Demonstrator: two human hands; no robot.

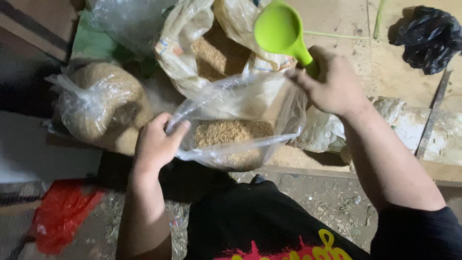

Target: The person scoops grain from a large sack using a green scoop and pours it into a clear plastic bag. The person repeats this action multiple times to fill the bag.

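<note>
Scoop (279, 30) empty, clamped in right hand (332, 84) over far sack (216, 53). Left hand (156, 142) pinches near bag (236, 125) rim. Best: keep mouth stretched wide, tip scoop low inside, bag half full of grain.

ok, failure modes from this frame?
1. The left hand pinches only one edge of the clear bag, and its mouth sags; grain could miss it or the rim could fold shut.
2. The right hand grips both the green scoop and the bag's far edge; tipping the scoop might tug that edge loose.
</note>
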